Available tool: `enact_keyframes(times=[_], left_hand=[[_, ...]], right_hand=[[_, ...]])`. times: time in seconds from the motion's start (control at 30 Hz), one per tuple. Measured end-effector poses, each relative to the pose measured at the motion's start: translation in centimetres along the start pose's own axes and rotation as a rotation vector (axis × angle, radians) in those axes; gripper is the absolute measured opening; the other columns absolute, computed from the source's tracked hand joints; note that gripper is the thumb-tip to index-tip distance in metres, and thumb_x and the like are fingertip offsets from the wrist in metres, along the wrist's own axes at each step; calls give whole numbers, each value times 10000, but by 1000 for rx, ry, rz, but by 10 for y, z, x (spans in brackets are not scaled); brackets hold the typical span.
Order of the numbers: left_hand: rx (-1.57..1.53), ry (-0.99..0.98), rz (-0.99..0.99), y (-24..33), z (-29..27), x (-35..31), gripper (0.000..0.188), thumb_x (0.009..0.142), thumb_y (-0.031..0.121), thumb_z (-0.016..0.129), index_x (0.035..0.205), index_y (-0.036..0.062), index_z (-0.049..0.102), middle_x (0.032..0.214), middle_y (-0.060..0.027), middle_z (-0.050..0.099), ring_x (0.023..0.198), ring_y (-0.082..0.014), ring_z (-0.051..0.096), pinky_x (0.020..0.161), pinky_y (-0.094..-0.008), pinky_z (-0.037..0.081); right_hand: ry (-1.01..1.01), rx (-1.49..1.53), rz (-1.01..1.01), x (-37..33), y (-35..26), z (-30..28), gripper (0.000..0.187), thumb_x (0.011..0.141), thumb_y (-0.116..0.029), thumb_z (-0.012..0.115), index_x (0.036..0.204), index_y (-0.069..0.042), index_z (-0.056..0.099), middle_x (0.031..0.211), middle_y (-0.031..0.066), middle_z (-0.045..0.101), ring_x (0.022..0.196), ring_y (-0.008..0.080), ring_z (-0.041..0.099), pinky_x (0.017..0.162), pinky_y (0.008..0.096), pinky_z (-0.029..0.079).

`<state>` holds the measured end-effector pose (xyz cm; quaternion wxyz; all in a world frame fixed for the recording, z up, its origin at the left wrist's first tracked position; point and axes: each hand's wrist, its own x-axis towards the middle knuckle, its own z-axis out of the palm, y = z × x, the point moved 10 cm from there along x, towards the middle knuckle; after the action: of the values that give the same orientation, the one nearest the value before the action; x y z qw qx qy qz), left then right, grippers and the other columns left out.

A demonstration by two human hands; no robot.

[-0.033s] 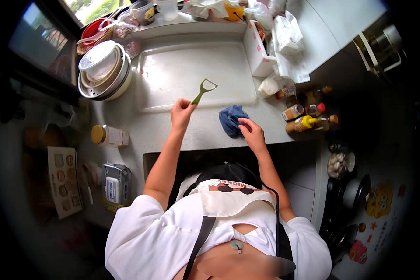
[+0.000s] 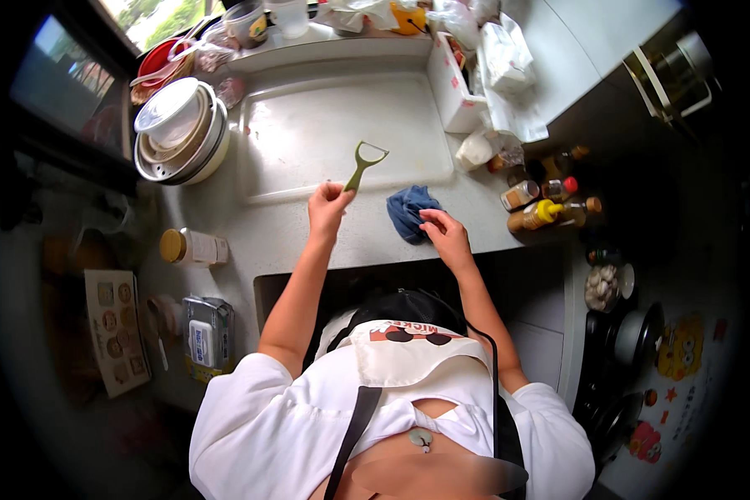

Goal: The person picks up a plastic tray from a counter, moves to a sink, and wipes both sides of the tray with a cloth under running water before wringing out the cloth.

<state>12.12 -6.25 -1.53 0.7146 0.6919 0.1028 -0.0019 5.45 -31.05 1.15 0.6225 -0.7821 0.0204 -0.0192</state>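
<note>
A green Y-shaped peeler (image 2: 361,168) points up and away from my left hand (image 2: 328,208), which is closed around the lower end of its handle. The peeler's head is above the near part of a pale tray-like surface (image 2: 342,92). To the right, a crumpled dark blue cloth (image 2: 408,215) lies near the counter's front edge. My right hand (image 2: 447,237) is at the cloth's right side, fingers loosely bent and somewhat apart. Its fingertips overlap the cloth's edge; whether they press on it is hard to see.
Stacked bowls and colanders (image 2: 183,133) stand at the far left, with a gold-lidded jar (image 2: 193,247) and a wipes pack (image 2: 208,337) nearer. Sauce bottles (image 2: 550,212) cluster at right, below a white box (image 2: 458,87). An open dark recess (image 2: 375,279) lies under the counter's front edge.
The whole view has shifted very slightly. My left hand still holds the peeler, and my right hand stays by the cloth.
</note>
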Motion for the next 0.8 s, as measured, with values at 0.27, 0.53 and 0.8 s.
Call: enact_keyframes(times=[0.27,0.53,0.8], left_hand=[[-290,-249,-247,-12,79,-60,133,717,124,673,733,52,562,649,2,547,550,-48,431,506,-185,321],[-253,-457,-314,-13,158,-112,144,725,142,679,766,30,597,649,3,554,482,-41,422,427,-184,328],[-101,-634,-128,-3,260,-176,161,796,138,600,870,-5,614,677,-4,565,542,-59,490,489,-197,444]], right_hand=[[51,75,129,-33,-17,-31,163,841,-116,514,958,-25,582,772,22,586,615,54,508,566,177,418],[196,114,134,-78,-2,-103,159,845,-119,513,955,-25,579,735,15,569,551,35,458,512,164,394],[276,117,77,-132,3,-196,156,845,-118,520,960,-31,579,739,22,571,553,37,461,509,166,400]])
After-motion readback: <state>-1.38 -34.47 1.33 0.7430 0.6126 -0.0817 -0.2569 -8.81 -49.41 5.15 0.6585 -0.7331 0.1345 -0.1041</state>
